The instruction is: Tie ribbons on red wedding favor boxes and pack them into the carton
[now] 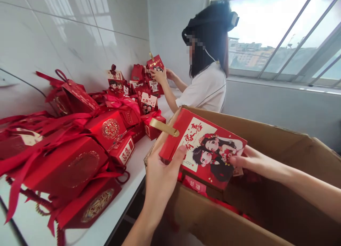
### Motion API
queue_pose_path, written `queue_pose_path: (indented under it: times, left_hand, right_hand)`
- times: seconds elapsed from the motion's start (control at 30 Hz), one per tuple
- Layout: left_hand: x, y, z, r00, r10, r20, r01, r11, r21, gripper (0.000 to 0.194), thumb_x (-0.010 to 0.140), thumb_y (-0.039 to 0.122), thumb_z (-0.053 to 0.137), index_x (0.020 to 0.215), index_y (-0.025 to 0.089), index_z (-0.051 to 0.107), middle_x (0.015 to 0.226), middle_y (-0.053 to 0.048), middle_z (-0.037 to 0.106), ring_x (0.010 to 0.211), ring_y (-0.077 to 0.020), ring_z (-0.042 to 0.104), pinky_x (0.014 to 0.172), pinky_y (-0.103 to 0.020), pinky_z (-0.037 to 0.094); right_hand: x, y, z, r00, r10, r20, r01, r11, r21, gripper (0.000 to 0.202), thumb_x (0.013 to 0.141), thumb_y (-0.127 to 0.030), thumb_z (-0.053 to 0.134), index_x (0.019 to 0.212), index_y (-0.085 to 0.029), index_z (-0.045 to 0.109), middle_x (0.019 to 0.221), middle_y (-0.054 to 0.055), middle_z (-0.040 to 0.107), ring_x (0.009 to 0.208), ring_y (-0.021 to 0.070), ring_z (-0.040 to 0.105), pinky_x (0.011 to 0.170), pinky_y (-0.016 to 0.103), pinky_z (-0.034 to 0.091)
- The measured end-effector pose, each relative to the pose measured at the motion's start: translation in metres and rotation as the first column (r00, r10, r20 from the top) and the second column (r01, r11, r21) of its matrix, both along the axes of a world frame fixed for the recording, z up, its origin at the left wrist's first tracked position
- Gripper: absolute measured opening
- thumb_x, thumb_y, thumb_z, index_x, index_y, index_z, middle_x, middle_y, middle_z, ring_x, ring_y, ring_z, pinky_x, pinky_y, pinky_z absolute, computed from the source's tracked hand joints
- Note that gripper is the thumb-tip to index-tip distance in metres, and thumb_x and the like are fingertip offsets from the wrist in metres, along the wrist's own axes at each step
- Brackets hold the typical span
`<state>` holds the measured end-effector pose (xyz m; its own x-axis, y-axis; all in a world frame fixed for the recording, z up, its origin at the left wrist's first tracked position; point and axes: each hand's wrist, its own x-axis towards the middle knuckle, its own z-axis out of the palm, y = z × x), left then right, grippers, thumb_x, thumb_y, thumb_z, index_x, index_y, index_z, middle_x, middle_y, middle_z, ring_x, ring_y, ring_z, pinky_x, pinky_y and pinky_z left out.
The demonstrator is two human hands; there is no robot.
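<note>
Between my two hands is a red gift box (213,175) with a gold loop handle (164,127) and a printed cartoon bride and groom. My left hand (165,169) grips its left end, thumb across the front. At the opposite end, my right hand (252,162) pinches the edge with thumb and fingers. The gift box is tilted above an open cardboard carton (266,123). Inside the carton lie more red packages (195,185), partly hidden by the box I hold.
Many red boxes with ribbons (77,164) are piled on the white table (106,217) to the left, against the tiled wall. Beyond the carton, a co-worker (206,84) in a white top holds a similar red box (156,63). A barred window (266,54) is at the right.
</note>
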<state>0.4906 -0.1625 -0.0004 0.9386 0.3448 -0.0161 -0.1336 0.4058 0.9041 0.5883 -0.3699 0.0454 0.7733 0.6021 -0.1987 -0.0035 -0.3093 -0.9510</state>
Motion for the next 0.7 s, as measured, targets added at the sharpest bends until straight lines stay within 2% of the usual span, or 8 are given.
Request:
queue_pose_path:
  times: [0.1,0.17,0.33,0.53,0.6,0.63,0.67,0.7]
  left_hand:
    - [0.000,0.001,-0.005,0.997,0.070,0.029,-0.072,0.996,0.054,0.021,0.074,0.031,0.067,0.093,0.022,0.065,0.078,-0.002,0.070,0.093,-0.0272,0.064,0.074,-0.034,0.051]
    - [-0.001,0.001,-0.004,0.997,0.058,0.048,-0.062,0.995,0.077,0.020,0.074,0.031,0.067,0.092,0.022,0.065,0.080,-0.003,0.071,0.095,-0.0283,0.063,0.076,-0.036,0.051]
    - [-0.003,-0.002,0.007,0.992,0.115,0.057,-0.124,0.969,0.215,0.016,0.073,0.030,0.069,0.086,0.021,0.066,0.080,-0.002,0.070,0.098,-0.0280,0.062,0.079,-0.035,0.050]
    - [-0.004,-0.008,0.013,0.979,0.200,0.044,-0.202,0.914,0.352,0.022,0.076,0.038,0.066,0.083,0.017,0.065,0.092,-0.006,0.071,0.096,-0.0278,0.063,0.083,-0.037,0.051]
    - [-0.003,-0.009,0.010,0.982,0.176,0.061,-0.186,0.926,0.328,0.027,0.078,0.039,0.062,0.094,0.017,0.063,0.095,-0.008,0.070,0.099,-0.0274,0.063,0.084,-0.038,0.052]
    - [-0.002,-0.009,0.008,0.983,0.170,0.071,-0.184,0.934,0.308,0.031,0.080,0.040,0.060,0.102,0.018,0.060,0.100,-0.008,0.069,0.102,-0.0267,0.063,0.085,-0.038,0.052]
    - [-0.001,-0.009,0.006,0.981,0.176,0.079,-0.191,0.937,0.293,0.036,0.080,0.039,0.059,0.110,0.019,0.055,0.106,-0.008,0.068,0.106,-0.0258,0.062,0.087,-0.038,0.051]
    - [0.001,-0.008,0.004,0.978,0.188,0.086,-0.206,0.935,0.289,0.042,0.080,0.039,0.059,0.117,0.020,0.050,0.113,-0.008,0.065,0.110,-0.0248,0.060,0.089,-0.037,0.051]
  right_hand:
    - [-0.008,0.005,-0.006,0.989,0.040,-0.141,-0.040,0.999,0.005,0.064,0.061,-0.051,0.074,0.118,-0.026,0.059,0.116,0.011,0.065,0.102,0.0311,0.064,0.083,0.040,0.055]
    - [-0.009,0.007,-0.010,0.984,0.034,-0.175,-0.027,0.999,0.046,0.056,0.060,-0.048,0.076,0.111,-0.027,0.064,0.112,0.009,0.068,0.101,0.0310,0.065,0.087,0.041,0.053]
    - [-0.008,0.009,-0.013,0.978,0.001,-0.208,0.022,0.994,0.105,0.058,0.056,-0.046,0.078,0.109,-0.026,0.065,0.112,0.009,0.068,0.109,0.0321,0.061,0.096,0.042,0.048]
    - [-0.006,0.007,-0.016,0.986,0.056,-0.156,-0.048,0.997,0.055,0.065,0.059,-0.053,0.075,0.115,-0.024,0.061,0.107,0.010,0.070,0.103,0.0312,0.063,0.091,0.043,0.051]
    - [-0.003,0.005,-0.022,0.998,0.066,-0.007,-0.066,0.997,0.032,0.063,0.064,-0.057,0.070,0.114,-0.021,0.059,0.103,0.011,0.070,0.095,0.0299,0.065,0.084,0.043,0.053]
    - [-0.001,0.003,-0.024,0.988,0.050,0.146,-0.054,0.998,0.019,0.060,0.068,-0.057,0.067,0.114,-0.021,0.057,0.102,0.011,0.069,0.090,0.0282,0.066,0.079,0.041,0.055]
    - [0.001,0.002,-0.026,0.936,0.030,0.350,-0.036,0.999,0.012,0.056,0.072,-0.055,0.065,0.116,-0.022,0.054,0.102,0.010,0.068,0.086,0.0260,0.066,0.075,0.039,0.056]
    - [0.003,0.000,-0.027,0.814,0.014,0.581,-0.025,1.000,0.012,0.054,0.074,-0.051,0.064,0.119,-0.023,0.049,0.104,0.010,0.066,0.084,0.0243,0.065,0.072,0.037,0.055]
